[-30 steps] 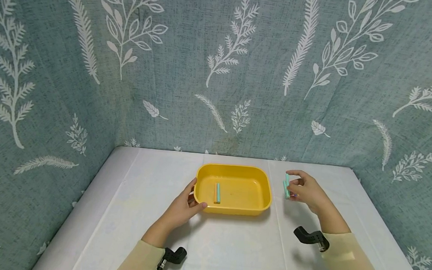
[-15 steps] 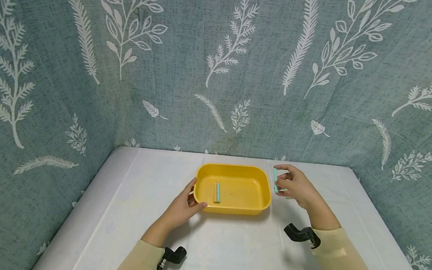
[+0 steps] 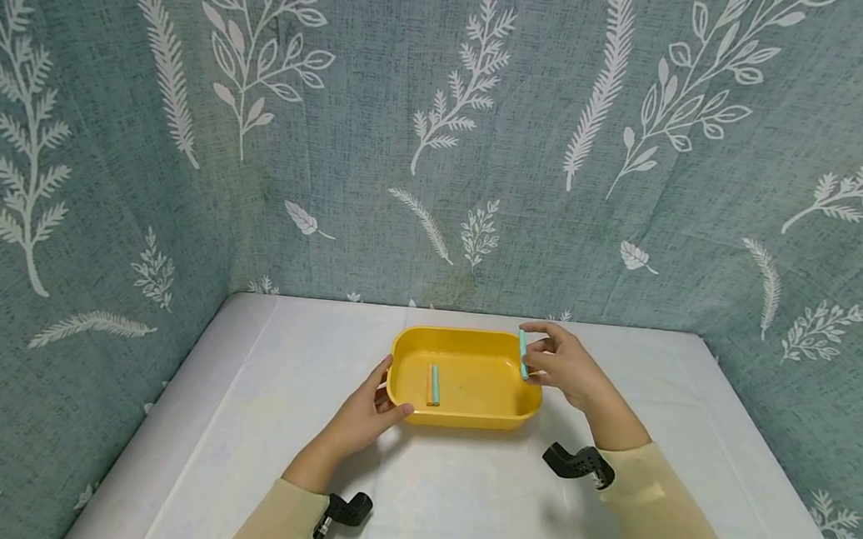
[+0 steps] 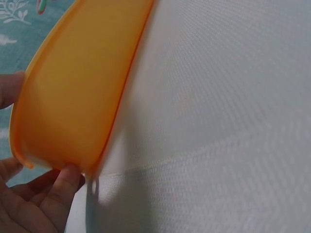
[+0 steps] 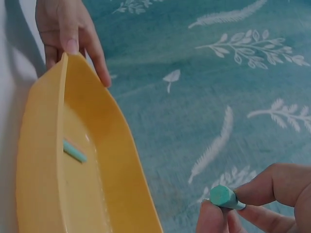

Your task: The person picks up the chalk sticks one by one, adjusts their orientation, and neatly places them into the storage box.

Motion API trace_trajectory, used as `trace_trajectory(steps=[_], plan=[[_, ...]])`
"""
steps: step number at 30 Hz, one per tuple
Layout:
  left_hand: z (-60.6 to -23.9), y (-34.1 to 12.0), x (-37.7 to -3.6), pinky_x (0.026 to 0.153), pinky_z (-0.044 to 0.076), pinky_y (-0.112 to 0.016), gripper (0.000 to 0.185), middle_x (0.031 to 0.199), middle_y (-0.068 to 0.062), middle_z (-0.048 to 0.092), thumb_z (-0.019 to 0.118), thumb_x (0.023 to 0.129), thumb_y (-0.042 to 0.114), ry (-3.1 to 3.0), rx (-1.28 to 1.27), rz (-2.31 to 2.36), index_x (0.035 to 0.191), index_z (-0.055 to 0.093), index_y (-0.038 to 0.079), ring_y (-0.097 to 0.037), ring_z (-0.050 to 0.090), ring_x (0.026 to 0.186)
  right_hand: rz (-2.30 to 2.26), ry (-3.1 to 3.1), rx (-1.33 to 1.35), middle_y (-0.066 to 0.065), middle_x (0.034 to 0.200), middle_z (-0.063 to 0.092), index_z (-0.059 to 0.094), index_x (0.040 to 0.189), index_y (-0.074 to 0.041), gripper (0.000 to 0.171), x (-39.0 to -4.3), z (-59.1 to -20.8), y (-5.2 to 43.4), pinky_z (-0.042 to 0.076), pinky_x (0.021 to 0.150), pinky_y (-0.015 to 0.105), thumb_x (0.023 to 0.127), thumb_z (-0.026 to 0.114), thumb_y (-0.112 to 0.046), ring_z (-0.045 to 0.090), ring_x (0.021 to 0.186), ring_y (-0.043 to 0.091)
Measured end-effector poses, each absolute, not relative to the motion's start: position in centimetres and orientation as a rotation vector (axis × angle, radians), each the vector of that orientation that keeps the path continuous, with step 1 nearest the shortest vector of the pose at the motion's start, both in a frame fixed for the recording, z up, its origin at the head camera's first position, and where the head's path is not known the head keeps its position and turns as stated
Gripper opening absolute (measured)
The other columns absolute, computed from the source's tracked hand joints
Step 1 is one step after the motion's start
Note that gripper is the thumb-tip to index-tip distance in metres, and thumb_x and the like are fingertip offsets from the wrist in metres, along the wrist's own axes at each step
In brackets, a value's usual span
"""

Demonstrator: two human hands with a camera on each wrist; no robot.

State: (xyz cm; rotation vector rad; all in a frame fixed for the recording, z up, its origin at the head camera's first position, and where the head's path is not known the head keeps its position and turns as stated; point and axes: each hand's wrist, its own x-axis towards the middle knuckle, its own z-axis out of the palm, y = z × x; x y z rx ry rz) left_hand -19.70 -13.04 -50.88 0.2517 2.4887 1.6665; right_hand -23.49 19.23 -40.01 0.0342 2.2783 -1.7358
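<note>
Right hand (image 3: 563, 369) pinches a teal stick (image 3: 522, 353) between thumb and fingertips, holding it upright above the yellow tray's (image 3: 466, 416) rim at 2 o'clock. Left hand (image 3: 365, 407) grips the tray's rim at 8 o'clock, thumb over the edge. Inside, a teal stick and an orange stick (image 3: 433, 385) lie touching, left of centre. The tray rests on a white table (image 3: 461, 497).

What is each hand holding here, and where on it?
Right hand pinches a teal stick at its lower half; left hand grips the yellow tray rim's left corner.
</note>
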Motion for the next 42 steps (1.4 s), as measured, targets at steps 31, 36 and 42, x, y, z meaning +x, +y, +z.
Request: trace_trajectory(steps=[31, 36, 42], plan=[[-50.5, -13.0, -19.6, 0.107, 0.045, -0.041, 0.094, 0.157, -0.019, 0.034, 0.077, 0.091, 0.022, 2.505, 0.259, 1.655, 0.162, 0.015, 0.014, -0.036, 0.048, 0.135, -1.782, 2.118, -0.04, 0.014, 0.103, 0.058, 0.045, 0.147, -0.008, 0.054, -25.8, -43.6, 12.4, 0.06, 0.083, 0.047, 0.097, 0.061, 0.002, 0.06, 0.077, 0.022], [-50.5, -13.0, -19.6, 0.107, 0.046, -0.041, 0.095, 0.157, -0.018, 0.034, 0.076, 0.091, 0.024, 2.496, 0.267, 1.653, 0.162, 0.014, 0.015, -0.035, 0.049, 0.135, -1.75, 2.133, -0.037, 0.014, 0.101, 0.059, 0.046, 0.146, -0.005, 0.054, -26.2, -44.8, 11.7, 0.061, 0.08, 0.045, 0.095, 0.062, 0.003, 0.061, 0.075, 0.021], [-50.5, -13.1, -19.6, 0.107, 0.047, -0.041, 0.094, 0.157, -0.018, 0.034, 0.076, 0.092, 0.023, 2.477, 0.273, 1.672, 0.162, 0.014, 0.015, -0.036, 0.049, 0.134, -1.741, 2.116, -0.034, 0.015, 0.1, 0.06, 0.048, 0.143, -0.002, 0.053, -26.3, -46.1, 10.6, 0.062, 0.074, 0.041, 0.093, 0.062, 0.007, 0.059, 0.073, 0.02]])
